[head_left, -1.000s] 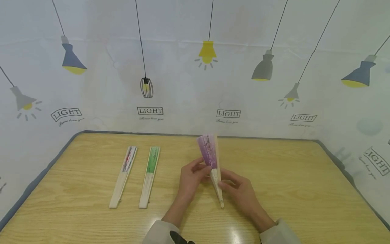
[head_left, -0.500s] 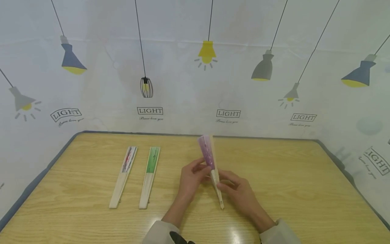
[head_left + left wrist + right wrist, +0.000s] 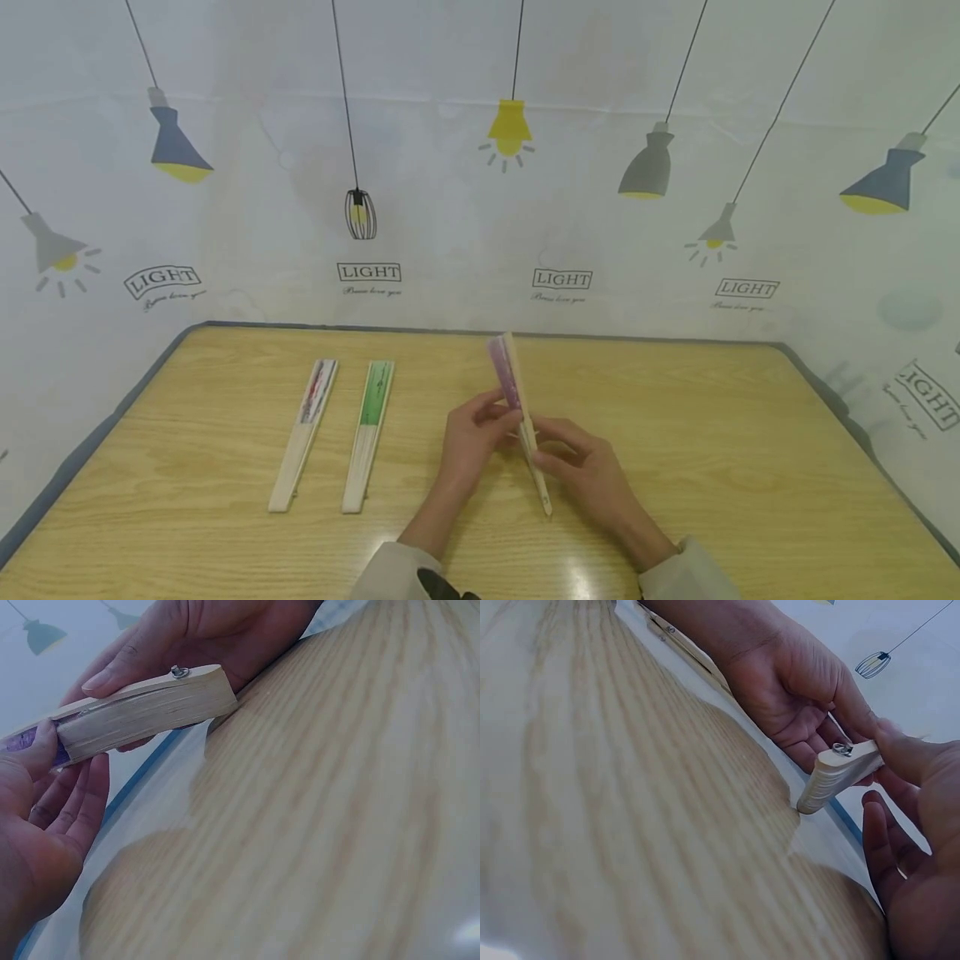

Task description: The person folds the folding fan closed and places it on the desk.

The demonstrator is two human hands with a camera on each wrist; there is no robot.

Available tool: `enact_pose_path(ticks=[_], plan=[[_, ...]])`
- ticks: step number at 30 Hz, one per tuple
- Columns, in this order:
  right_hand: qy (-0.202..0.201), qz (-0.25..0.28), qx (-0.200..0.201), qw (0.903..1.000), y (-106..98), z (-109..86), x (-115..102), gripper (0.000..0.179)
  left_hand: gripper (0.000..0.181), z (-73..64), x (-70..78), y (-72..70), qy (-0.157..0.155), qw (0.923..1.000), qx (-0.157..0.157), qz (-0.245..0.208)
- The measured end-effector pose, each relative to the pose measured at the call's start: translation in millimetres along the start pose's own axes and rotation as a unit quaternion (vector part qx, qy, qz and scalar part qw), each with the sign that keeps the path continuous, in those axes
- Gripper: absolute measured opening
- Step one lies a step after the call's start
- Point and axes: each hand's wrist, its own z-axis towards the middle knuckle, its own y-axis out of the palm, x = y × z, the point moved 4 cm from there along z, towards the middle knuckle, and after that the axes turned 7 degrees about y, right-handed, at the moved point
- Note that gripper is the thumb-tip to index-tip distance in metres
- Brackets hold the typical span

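Between both hands is a purple folding fan [image 3: 531, 450], nearly folded, its pale wooden ribs stacked and its printed leaf leaning toward the back of the table. My left hand [image 3: 472, 433] pinches it where the purple leaf meets the ribs. Lower down, my right hand [image 3: 588, 467] grips the ribs from the right with thumb and fingers. In the left wrist view the stacked ribs [image 3: 150, 712] show a metal rivet [image 3: 180, 672] near the end. The right wrist view shows the fan's rib end [image 3: 829, 780] between the two hands.
Two folded fans lie to the left on the wooden table [image 3: 712, 442]: one with a white and red print [image 3: 303, 433], one green [image 3: 369, 433]. A white backdrop [image 3: 450, 183] printed with lamps stands behind the table's far edge.
The purple fan's leaf has narrowed as its ribs drew together, and its outer right rib has swung left. The right hand has shifted slightly left; the left hand stays nearly in place.
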Motion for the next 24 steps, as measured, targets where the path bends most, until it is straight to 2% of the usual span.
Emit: enact_pose_path(ticks=[5, 9, 12, 16, 20, 24], plan=[[-0.018, -0.003, -0.012, 0.9998, -1, -0.4, -3, 0.045, 0.043, 0.7, 2.8, 0.2, 0.016, 0.9997, -0.013, 0.008], [-0.012, -0.003, -0.007, 0.9999, -2, 0.4, -1, 0.046, 0.044, 0.3, 3.9, 0.8, 0.019, 0.9997, -0.012, 0.008], [-0.008, 0.006, 0.003, 0.9999, -1, 0.5, -1, 0.048, 0.045, 0.3, 3.5, -0.6, 0.024, 0.9993, -0.001, 0.027], [-0.012, 0.013, 0.028, 0.9995, 2, 0.8, -2, 0.048, 0.044, 1.2, 6.5, -5.0, 0.043, 0.9970, 0.031, 0.057], [-0.005, 0.021, 0.054, 0.9983, 8, 3.3, -7, 0.047, 0.040, 2.9, 17.8, -8.0, 0.061, 0.9945, 0.050, 0.068], [0.020, 0.027, 0.083, 0.9960, 18, 6.4, -11, 0.046, 0.036, 4.1, 30.9, -11.4, 0.066, 0.9902, 0.052, 0.111]])
